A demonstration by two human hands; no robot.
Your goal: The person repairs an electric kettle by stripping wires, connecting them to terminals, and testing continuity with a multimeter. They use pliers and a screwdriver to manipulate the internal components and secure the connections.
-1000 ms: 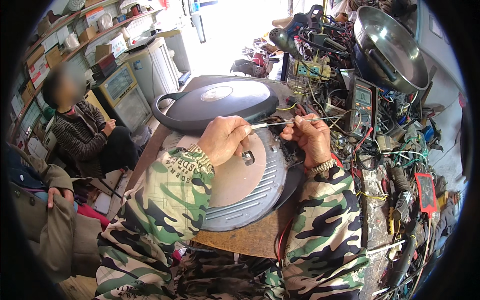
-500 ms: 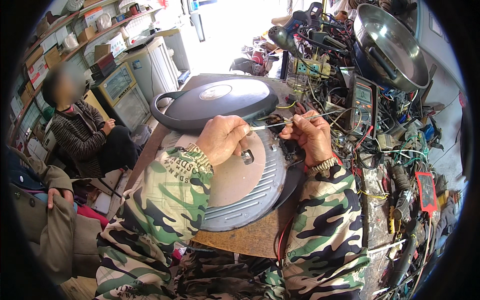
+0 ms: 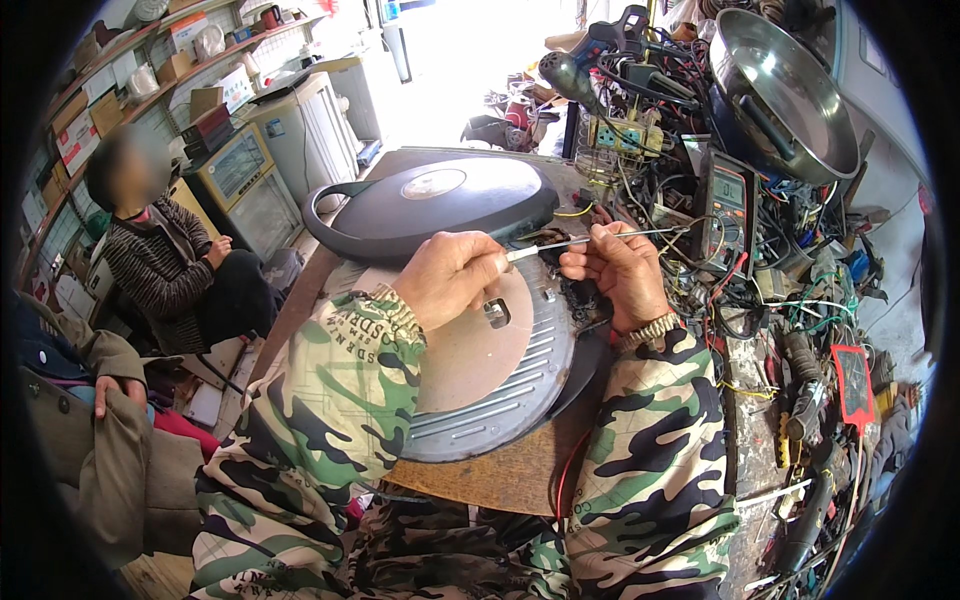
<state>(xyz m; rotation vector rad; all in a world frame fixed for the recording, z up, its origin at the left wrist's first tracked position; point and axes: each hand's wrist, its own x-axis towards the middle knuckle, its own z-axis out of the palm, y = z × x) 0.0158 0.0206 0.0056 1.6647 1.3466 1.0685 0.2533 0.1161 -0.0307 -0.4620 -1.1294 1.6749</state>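
Risks, as I judge them from beside the surface (image 3: pixel 480 487): item, one thin rod (image 3: pixel 565 244) with a pale sleeve (image 3: pixel 522 253) at its left end, held level above the far right part of a grey ribbed plate (image 3: pixel 540 355); liable to bend or to part from its sleeve, should the two hands pull unevenly. Item, the rod's right end, reaching bare past the fingers toward a tangle of wires (image 3: pixel 670 195) and a multimeter (image 3: pixel 727 188); liable to snag there, should the right hand swing outward. Item, a dark domed cover (image 3: pixel 470 195), just beyond the left hand; liable to a knock from the knuckles. Grips: left hand (image 3: pixel 458 280), narrow, thumb and forefinger pinched at the sleeve, over a pale disc (image 3: pixel 470 365) with a small cut-out; right hand (image 3: pixel 622 275), likewise narrow, thumb and forefinger closed on the rod, remaining fingers curled below. Pressure of either pinch: cannot be told from here.
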